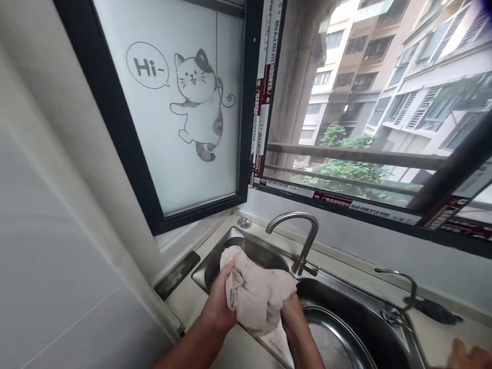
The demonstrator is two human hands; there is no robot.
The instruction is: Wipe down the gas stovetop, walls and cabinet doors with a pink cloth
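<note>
A crumpled pale pinkish-white cloth [255,294] is bunched between my two hands above the sink's front edge. My left hand [222,302] grips its left end, with the thumb lying over the folds. At the lower right of the cloth, my right hand [292,315] is closed on the other end; most of its fingers are hidden behind the fabric. Beneath and behind the cloth lies the smaller left sink basin [257,252]. A curved steel faucet [307,238] rises just behind, and no water shows at its spout.
The right basin [361,302] holds a round metal strainer [334,341]. Behind it stand a thin second tap [409,287] and a dark object [436,310]. A drain cover [244,223] lies at the back corner. A brownish shape [469,354], unclear, shows bottom right. An open window panel [192,179] hangs above left.
</note>
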